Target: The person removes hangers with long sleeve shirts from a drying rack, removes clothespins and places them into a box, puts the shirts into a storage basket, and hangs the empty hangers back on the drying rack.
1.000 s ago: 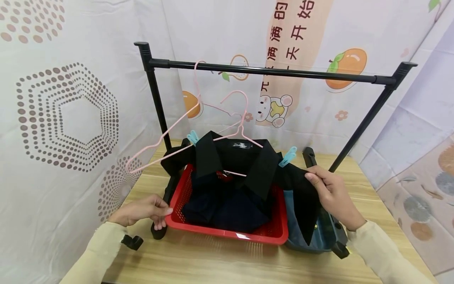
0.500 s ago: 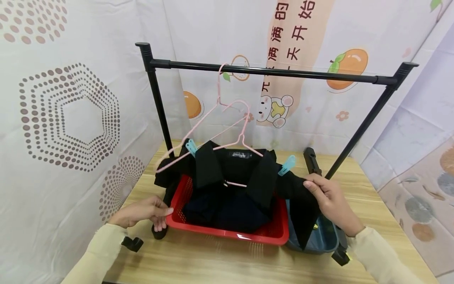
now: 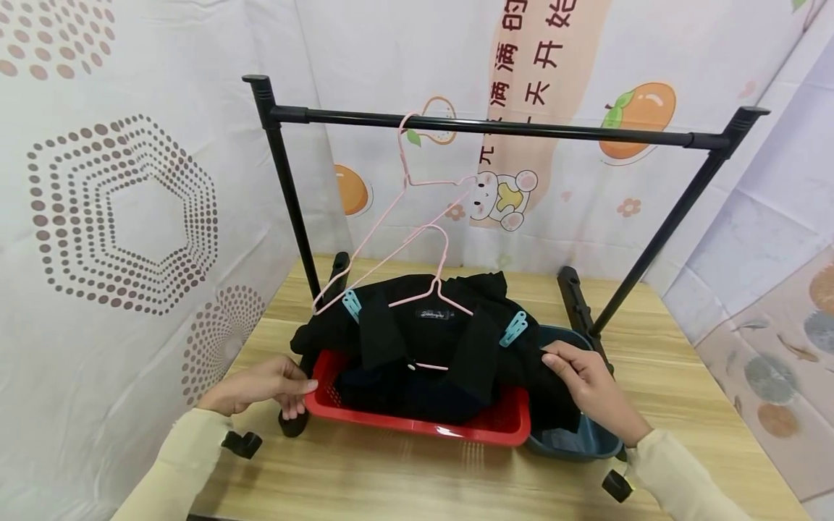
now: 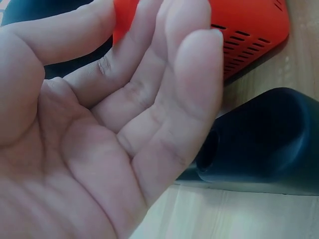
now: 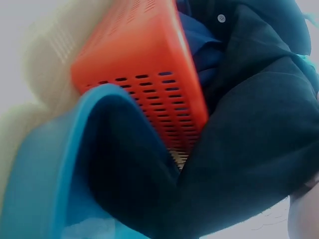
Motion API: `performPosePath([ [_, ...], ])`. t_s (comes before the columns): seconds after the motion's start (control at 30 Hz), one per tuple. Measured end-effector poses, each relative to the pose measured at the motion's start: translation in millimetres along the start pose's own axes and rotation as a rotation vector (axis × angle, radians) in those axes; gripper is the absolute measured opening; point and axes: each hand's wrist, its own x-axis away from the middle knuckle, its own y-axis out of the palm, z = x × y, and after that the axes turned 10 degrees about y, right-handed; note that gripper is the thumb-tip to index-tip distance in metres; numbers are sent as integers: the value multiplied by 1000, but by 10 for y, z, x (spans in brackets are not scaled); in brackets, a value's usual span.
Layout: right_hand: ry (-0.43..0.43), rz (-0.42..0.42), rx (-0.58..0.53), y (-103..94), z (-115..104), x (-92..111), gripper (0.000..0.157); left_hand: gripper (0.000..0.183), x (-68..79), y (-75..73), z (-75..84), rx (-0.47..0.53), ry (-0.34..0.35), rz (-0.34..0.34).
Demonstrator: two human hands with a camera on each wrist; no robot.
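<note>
In the head view, a black collared shirt [image 3: 426,336] lies over the red basket [image 3: 417,427], with a pink hanger [image 3: 446,250] inside its collar. Blue clips [image 3: 514,329] sit at both shoulders. My right hand [image 3: 589,383] pinches the sleeve on the right, which droops over the blue-grey basin [image 3: 599,441]. The left hand [image 3: 276,387] grips the basket's left rim between thumb and fingers. In the right wrist view, the black cloth [image 5: 259,124] hangs between the red basket and the basin, partly inside the basin. Dark blue fabric [image 5: 202,45] shows in the basket.
A second pink hanger [image 3: 374,239] hangs from the black rack's bar [image 3: 554,132], its lower end near the left clip. The rack's feet [image 3: 576,300] stand on the wooden table [image 3: 365,485]. Patterned curtains [image 3: 124,217] close off the back and sides.
The shirt and its hanger have sunk lower over the basket. My right hand has moved down and slightly left with the sleeve. The upper hanger has shifted right along the bar. The left hand stays put.
</note>
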Motion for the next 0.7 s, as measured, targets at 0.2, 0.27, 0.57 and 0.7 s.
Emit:
performPosePath([
  [0.2,14,-32,-2,27,44,32,35,31,11,-38,29,-93,8,40],
  [0.27,26,-45,-7,34,56,38,34,28,8,-70,49,-113,13,69],
  [0.57,24,-54,-25,79,114,66,34,18,16,-229,225,-267,6,361],
  [0.7,24,-45,-27,99,122,74,34,29,6,-231,288,-343,31,483],
])
